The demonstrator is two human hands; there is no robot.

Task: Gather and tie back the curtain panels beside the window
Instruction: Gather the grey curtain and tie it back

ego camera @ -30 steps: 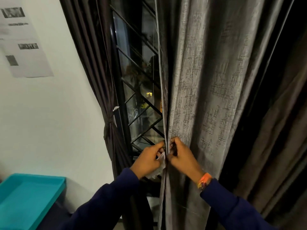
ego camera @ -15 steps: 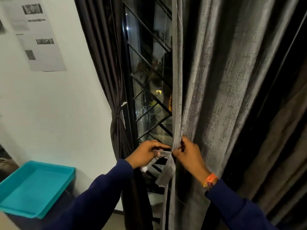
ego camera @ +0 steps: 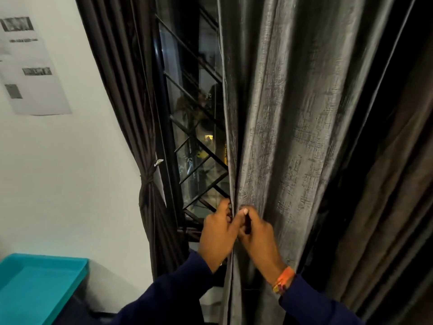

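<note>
Grey, woven-looking cloth filled the middle and right of the frame: the curtain [ego camera: 293, 137] hung in long folds, its left edge running down the centre. Both hands met at that edge, low in the centre. The left hand [ego camera: 216, 233] had its fingers curled at the hem, pinching it, and the right hand [ego camera: 256, 238] pinched the fold just beside it, thumb up against the left hand's fingers. What exactly lay between the fingertips was too small and dark to make out; no tie could be told apart from the cloth. An orange wristband [ego camera: 283, 279] sat on the right wrist above a navy sleeve [ego camera: 311, 306].

At upper left a paper sheet [ego camera: 30, 66] was stuck on the white wall [ego camera: 70, 172]; its print and dark blocks were blurred and unreadable.

Left of centre a darker panel [ego camera: 131, 90] was already cinched at its waist by a tie [ego camera: 147, 181], with a small pale tag sticking out just above. Between the two panels the window [ego camera: 194, 137] showed black diagonal bars and dim reflections. That gap was narrow, with the left hand in front of its lower end.

At lower left a teal tray [ego camera: 35, 285] was cut off by the frame edge. The far right fell into black shadow, where more folds could hardly be separated. The curtain's foot and top ran out of view.
</note>
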